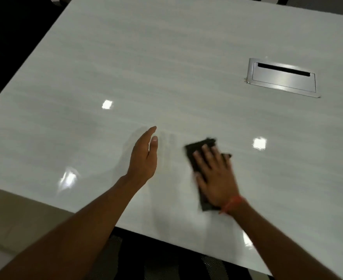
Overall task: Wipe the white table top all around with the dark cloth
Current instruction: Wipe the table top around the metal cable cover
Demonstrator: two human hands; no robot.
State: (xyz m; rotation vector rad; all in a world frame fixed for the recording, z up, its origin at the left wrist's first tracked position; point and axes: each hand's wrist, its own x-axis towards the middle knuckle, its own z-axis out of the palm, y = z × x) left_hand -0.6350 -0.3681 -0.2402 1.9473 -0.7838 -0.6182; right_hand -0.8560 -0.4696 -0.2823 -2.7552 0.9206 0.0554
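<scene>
A glossy white table top [146, 67] fills most of the view. My right hand [215, 176] lies flat, fingers spread, pressing a dark folded cloth [195, 152] onto the table near its front edge; the cloth shows beyond my fingertips and beside my wrist. The hand and cloth look blurred. My left hand [144, 156] hovers just left of the cloth, fingers straight and together, edge-on to the surface, holding nothing. A red thread band [232, 204] circles my right wrist.
A silver cable hatch [282, 77] with a dark slot is set flush into the table at the far right. The table's front edge runs diagonally below my arms, with a dark mesh chair [156, 257] under it. Beige floor lies at the lower left.
</scene>
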